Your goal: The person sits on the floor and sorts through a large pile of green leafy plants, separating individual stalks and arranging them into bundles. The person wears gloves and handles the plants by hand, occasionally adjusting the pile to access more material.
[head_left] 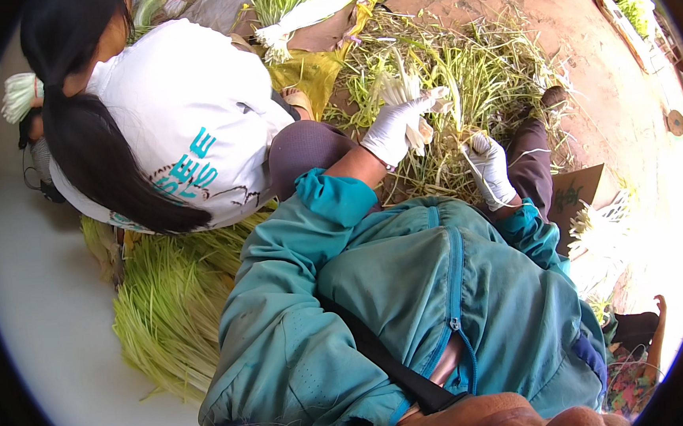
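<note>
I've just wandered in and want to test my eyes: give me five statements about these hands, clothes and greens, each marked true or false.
1. The left hand wears a white glove and holds a bunch of slim pale stalks. True.
2. The right hand is bare. False: it wears a white glove too.
3. A co-worker in a white shirt with teal lettering is on the person's left. True.
4. The zip on the person's teal jacket is red. False: the zip is blue.
5. The large heap of long yellow-green stalks lies to the person's right. False: it lies to the left.
</note>
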`<action>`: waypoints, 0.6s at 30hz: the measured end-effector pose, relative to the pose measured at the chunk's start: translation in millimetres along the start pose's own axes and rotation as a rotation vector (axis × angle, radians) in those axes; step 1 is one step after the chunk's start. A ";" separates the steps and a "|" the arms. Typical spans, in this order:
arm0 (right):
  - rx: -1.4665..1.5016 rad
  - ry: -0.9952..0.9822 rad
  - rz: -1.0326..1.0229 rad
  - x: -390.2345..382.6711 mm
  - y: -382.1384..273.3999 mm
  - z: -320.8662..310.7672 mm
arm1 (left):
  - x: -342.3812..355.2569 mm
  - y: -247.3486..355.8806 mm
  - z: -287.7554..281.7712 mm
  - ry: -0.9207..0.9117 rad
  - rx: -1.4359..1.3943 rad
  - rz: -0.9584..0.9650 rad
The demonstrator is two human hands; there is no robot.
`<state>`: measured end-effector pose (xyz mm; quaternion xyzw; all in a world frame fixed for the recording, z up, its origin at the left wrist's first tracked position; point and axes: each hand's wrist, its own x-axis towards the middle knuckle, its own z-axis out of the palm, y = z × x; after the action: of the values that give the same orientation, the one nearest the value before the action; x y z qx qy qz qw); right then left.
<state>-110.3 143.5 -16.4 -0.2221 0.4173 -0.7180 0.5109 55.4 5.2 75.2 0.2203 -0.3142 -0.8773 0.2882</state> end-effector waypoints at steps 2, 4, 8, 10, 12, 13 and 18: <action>-0.554 0.035 -0.220 -3.9 -11.9 32.5 | 3.9 -6.8 -14.4 0.051 0.045 -0.009; -1.038 -0.020 -0.481 -1.3 -20.4 40.8 | 4.3 -7.5 -15.3 0.091 0.139 -0.080; -1.519 -0.046 -0.647 0.8 -38.2 57.5 | 4.1 -8.0 -0.4 0.112 0.342 -0.121; -1.559 -0.048 -0.719 0.8 -41.1 64.5 | 7.6 -14.9 -3.8 0.119 0.397 -0.104; -1.581 -0.094 -0.653 1.4 -44.1 71.4 | 7.8 -17.2 -4.6 0.142 0.398 -0.103; -1.592 -0.118 -0.620 1.3 -45.2 73.7 | 8.3 -19.0 -6.2 0.142 0.391 -0.082; -1.285 -0.145 -0.473 3.4 -29.3 41.9 | 13.1 -18.4 -10.5 0.166 0.325 -0.033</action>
<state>-96.4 128.6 30.6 -0.6135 0.6655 -0.4036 0.1340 45.0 4.0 52.7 0.3406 -0.4235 -0.7983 0.2593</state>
